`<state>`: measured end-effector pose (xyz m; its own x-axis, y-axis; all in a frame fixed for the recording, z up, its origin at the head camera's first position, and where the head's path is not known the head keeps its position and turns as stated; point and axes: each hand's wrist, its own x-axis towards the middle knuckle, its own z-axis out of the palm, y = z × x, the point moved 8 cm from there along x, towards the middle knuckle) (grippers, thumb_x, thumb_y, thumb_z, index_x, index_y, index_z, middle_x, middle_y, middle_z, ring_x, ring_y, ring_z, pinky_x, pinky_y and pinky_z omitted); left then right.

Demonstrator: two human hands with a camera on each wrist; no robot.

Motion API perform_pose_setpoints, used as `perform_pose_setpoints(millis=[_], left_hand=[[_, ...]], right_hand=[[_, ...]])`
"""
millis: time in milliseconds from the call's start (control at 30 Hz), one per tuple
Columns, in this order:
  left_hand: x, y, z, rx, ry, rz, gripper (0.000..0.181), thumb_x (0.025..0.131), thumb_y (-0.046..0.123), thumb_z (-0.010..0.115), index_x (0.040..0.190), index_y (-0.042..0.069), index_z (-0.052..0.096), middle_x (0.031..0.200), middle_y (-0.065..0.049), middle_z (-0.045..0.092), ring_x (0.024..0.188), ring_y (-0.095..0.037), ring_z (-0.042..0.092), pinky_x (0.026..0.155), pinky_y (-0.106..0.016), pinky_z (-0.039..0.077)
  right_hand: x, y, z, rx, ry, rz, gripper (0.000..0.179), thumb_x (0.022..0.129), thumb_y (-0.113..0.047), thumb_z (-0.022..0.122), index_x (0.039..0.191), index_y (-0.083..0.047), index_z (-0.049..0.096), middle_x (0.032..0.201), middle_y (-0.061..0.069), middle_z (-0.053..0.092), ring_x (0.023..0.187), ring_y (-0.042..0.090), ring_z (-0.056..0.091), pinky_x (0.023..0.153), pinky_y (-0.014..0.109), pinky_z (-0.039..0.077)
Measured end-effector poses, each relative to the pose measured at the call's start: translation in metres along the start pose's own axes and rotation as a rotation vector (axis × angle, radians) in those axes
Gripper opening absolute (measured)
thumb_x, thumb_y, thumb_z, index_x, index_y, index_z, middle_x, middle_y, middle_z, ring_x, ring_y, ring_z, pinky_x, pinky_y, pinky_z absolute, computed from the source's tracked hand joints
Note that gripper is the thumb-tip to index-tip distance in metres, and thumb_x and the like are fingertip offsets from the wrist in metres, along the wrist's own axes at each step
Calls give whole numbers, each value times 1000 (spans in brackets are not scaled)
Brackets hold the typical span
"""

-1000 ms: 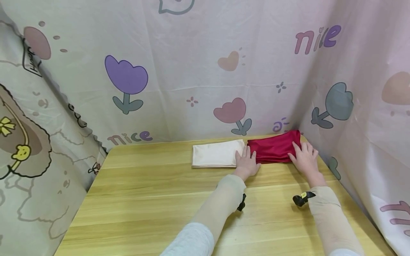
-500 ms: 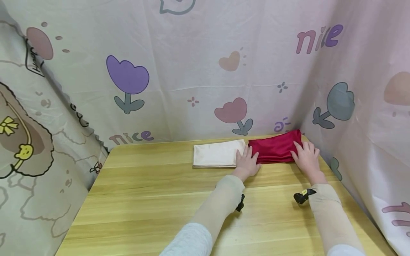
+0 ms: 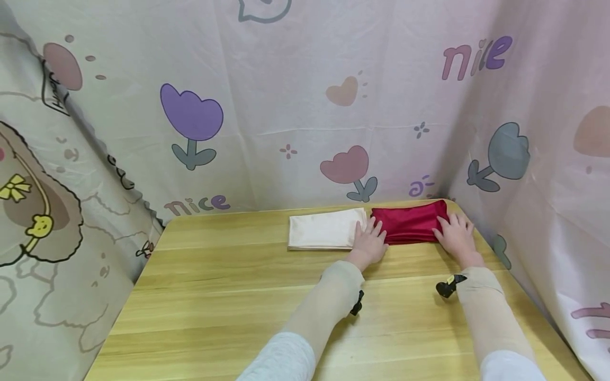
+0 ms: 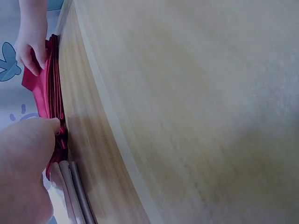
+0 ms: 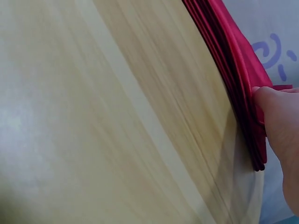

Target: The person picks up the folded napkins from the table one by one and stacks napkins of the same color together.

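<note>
A red satiny cloth point(image 3: 412, 225), folded into a flat layered rectangle, lies near the back right corner of the table. Directly left of it is a folded white cloth point(image 3: 326, 229). My left hand point(image 3: 368, 244), fingers spread, touches the left end of the red cloth and overlaps the white cloth's right edge. At the red cloth's right end rests my right hand point(image 3: 456, 238), fingers extended over it. In the right wrist view, the thumb of that hand point(image 5: 286, 126) lies against the stacked red folds point(image 5: 219, 56). The left wrist view shows the layered white edges point(image 4: 77, 196) beside the red ones.
The wooden table point(image 3: 229, 296) extends in front of the cloths. A patterned curtain point(image 3: 267, 127) hangs right behind the table's back edge, with further curtain on the left and right sides. Small black devices sit on both wrists.
The far right corner of the red cloth has come down and lies flatter. Both hands stay almost in place. The whole head view has shifted slightly.
</note>
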<state>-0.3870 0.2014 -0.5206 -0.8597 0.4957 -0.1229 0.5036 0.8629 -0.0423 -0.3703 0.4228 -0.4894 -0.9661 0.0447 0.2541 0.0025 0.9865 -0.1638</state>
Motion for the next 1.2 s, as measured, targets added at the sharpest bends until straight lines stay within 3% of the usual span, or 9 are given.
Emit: perform_pose_setpoints(millis=[200, 400, 733, 967, 1200], left_hand=[[-4, 1, -1, -17, -13, 3, 53, 102, 52, 33, 153, 37, 27, 163, 13, 20, 154, -14, -1, 123, -50, 3], [-7, 0, -3, -50, -17, 13, 54, 102, 53, 33, 153, 36, 27, 163, 11, 21, 154, -14, 1, 123, -50, 2], [-13, -1, -2, -44, -31, 36, 62, 100, 58, 34, 155, 33, 20, 164, 10, 18, 154, -15, 2, 123, -50, 2], [-13, -3, 2, -49, -22, 38, 64, 99, 60, 32, 156, 32, 18, 165, 8, 15, 154, -15, 0, 123, -50, 1], [-15, -4, -2, -28, 12, 42, 63, 100, 59, 32, 155, 32, 22, 164, 7, 18, 154, -16, 3, 123, -50, 6]], right_hand=[[0, 7, 9, 10, -45, 38, 48, 100, -27, 50, 134, 7, 46, 136, 32, 33, 132, 53, 20, 98, 70, 17], [0, 17, 21, 50, -83, 76, 51, 103, -34, 43, 137, 5, 41, 140, 33, 27, 135, 53, 13, 98, 72, 14], [-7, 29, 33, 137, -193, 171, 80, 102, -56, 25, 149, 9, 19, 152, 34, 9, 141, 54, -3, 105, 76, -2], [-9, 31, 33, 139, -225, 172, 90, 100, -62, 20, 150, 12, 9, 157, 34, 0, 144, 52, -12, 108, 75, -7], [-9, 30, 27, 131, -206, 144, 88, 101, -60, 23, 150, 12, 11, 158, 33, -2, 145, 51, -11, 109, 74, -7]])
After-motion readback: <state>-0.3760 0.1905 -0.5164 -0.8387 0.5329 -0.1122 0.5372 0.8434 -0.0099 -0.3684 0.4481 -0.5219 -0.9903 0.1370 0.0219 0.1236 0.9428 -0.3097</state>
